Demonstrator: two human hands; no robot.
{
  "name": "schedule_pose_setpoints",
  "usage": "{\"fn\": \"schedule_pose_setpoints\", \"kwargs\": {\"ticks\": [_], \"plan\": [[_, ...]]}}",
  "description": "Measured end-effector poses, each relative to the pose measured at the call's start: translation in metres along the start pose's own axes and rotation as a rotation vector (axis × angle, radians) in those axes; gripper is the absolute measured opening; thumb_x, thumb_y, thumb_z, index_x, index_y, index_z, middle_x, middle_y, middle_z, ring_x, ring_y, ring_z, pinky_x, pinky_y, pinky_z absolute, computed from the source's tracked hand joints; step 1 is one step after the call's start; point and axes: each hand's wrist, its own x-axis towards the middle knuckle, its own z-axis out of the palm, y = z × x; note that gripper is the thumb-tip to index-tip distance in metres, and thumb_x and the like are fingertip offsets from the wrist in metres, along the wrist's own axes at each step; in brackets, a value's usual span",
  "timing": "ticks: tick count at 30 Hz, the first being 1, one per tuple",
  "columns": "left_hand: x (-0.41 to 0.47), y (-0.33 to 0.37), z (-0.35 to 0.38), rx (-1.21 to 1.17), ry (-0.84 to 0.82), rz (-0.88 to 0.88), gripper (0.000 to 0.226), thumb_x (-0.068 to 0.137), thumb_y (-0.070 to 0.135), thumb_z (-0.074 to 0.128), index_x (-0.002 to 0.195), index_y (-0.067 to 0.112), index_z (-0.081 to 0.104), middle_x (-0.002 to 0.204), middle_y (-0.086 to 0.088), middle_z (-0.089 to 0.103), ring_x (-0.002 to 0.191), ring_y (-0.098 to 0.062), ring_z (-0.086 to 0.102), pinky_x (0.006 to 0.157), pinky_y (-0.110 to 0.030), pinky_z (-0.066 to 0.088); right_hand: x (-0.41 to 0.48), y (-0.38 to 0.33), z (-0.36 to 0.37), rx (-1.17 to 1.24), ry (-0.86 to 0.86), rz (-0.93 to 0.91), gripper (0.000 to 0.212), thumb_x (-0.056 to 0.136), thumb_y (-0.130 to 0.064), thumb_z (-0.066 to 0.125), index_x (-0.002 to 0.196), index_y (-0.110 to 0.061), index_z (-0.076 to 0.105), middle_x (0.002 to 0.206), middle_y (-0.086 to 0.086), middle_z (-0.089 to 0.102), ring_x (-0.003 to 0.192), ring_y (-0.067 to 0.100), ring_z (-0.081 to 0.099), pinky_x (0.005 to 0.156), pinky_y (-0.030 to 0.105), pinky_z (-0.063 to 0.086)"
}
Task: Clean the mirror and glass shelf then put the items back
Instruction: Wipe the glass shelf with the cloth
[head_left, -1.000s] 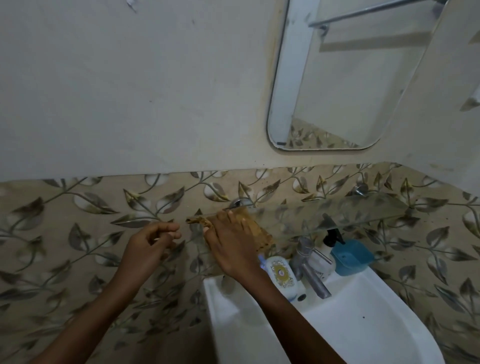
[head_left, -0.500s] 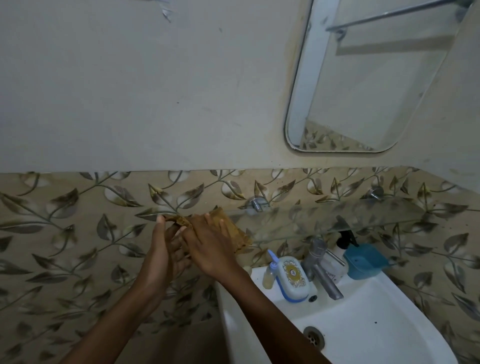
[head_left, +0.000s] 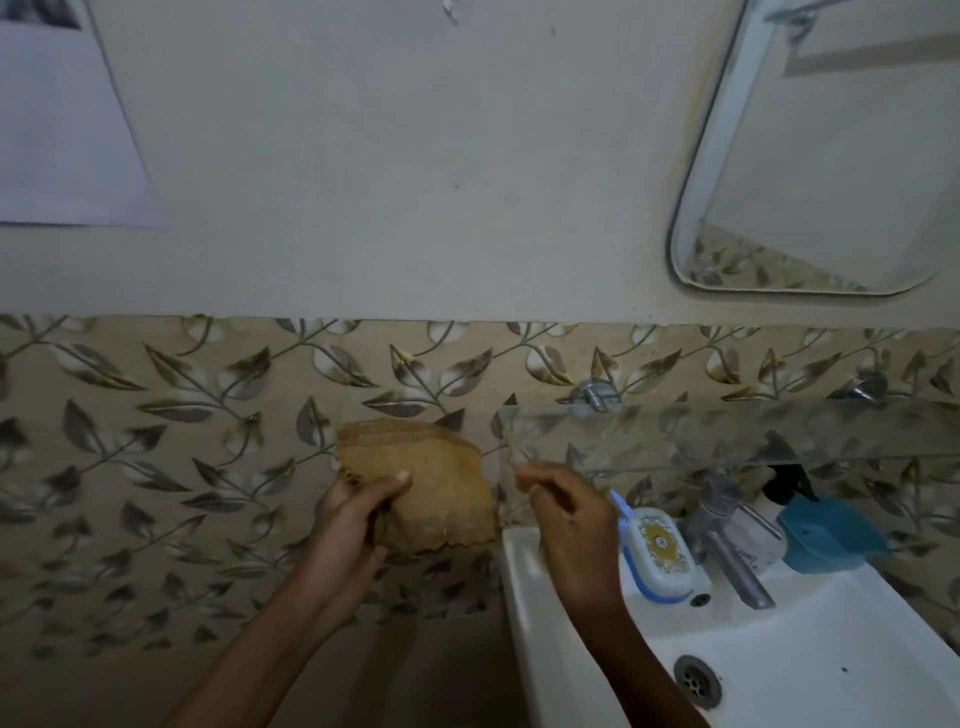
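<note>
A tan cleaning cloth (head_left: 436, 488) hangs in front of the tiled wall, gripped by my left hand (head_left: 353, 514) at its lower left edge. My right hand (head_left: 566, 509) is beside the cloth, just under the left end of the glass shelf (head_left: 727, 431), fingers loosely curled and blurred, with nothing seen in them. The shelf is bare and fixed to the wall on metal brackets. The mirror (head_left: 831, 156) hangs above it at the upper right. On the sink rim stand a white soap case (head_left: 662, 551), a spray bottle (head_left: 769, 519) and a blue dish (head_left: 826, 530).
The white sink (head_left: 545, 623) fills the lower right, with a chrome tap (head_left: 727, 540) and a drain (head_left: 696, 680). Leaf-patterned tiles (head_left: 156, 467) cover the lower wall. A pale panel (head_left: 57, 130) is at the upper left.
The cloth has come off the left end of the shelf into my left hand. My right hand has let go of it and moved right, under the shelf end. The view has shifted left.
</note>
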Motion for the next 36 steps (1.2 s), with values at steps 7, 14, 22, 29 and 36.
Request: {"fn": "schedule_pose_setpoints", "kwargs": {"ticks": [7, 14, 22, 29, 36], "plan": [[-0.016, -0.025, 0.020, 0.082, -0.236, -0.145, 0.034, 0.077, 0.005, 0.060, 0.109, 0.017, 0.058, 0.095, -0.001, 0.075, 0.090, -0.020, 0.070, 0.066, -0.032, 0.060, -0.018, 0.019, -0.033, 0.357, -0.113, 0.743, 0.028, 0.089, -0.034, 0.050, 0.091, -0.014, 0.069, 0.093, 0.011, 0.071, 0.091, 0.028, 0.065, 0.083, 0.039, 0.051], [-0.024, -0.081, 0.054, 0.183, -0.423, -0.361, 0.038, 0.077, 0.008, 0.063, 0.114, 0.016, 0.057, 0.110, -0.010, 0.070, 0.102, -0.030, 0.065, 0.070, -0.041, 0.058, -0.050, 0.044, -0.102, 0.488, -0.138, 0.821, 0.036, 0.073, -0.008, 0.069, 0.108, -0.017, 0.067, 0.111, 0.012, 0.069, 0.105, 0.036, 0.063, 0.088, 0.054, 0.049], [-0.007, -0.163, 0.126, 0.605, -0.632, -0.567, 0.037, 0.091, 0.003, 0.052, 0.128, -0.001, 0.048, 0.128, -0.027, 0.055, 0.106, -0.034, 0.060, 0.091, -0.046, 0.052, -0.068, 0.089, -0.195, 0.278, 0.278, 0.956, 0.029, 0.069, 0.001, 0.071, 0.097, -0.008, 0.069, 0.109, 0.021, 0.067, 0.101, 0.038, 0.063, 0.088, 0.048, 0.050], [-0.008, -0.219, 0.224, 0.595, -0.750, -0.559, 0.033, 0.093, 0.002, 0.044, 0.122, -0.012, 0.048, 0.127, -0.035, 0.052, 0.107, -0.043, 0.059, 0.090, -0.049, 0.049, -0.050, 0.113, -0.290, 0.062, 0.506, 0.881, 0.032, 0.067, 0.003, 0.059, 0.096, -0.004, 0.069, 0.091, 0.022, 0.068, 0.074, 0.031, 0.061, 0.049, 0.026, 0.045], [0.003, -0.272, 0.313, 0.492, -0.742, -0.599, 0.032, 0.094, 0.005, 0.042, 0.125, -0.002, 0.049, 0.127, -0.023, 0.055, 0.103, -0.028, 0.055, 0.095, -0.042, 0.048, 0.005, 0.154, -0.350, -0.074, 0.792, 0.749, 0.028, 0.065, 0.020, 0.051, 0.074, -0.001, 0.066, 0.085, 0.016, 0.065, 0.080, 0.030, 0.058, 0.060, 0.028, 0.049]]}}
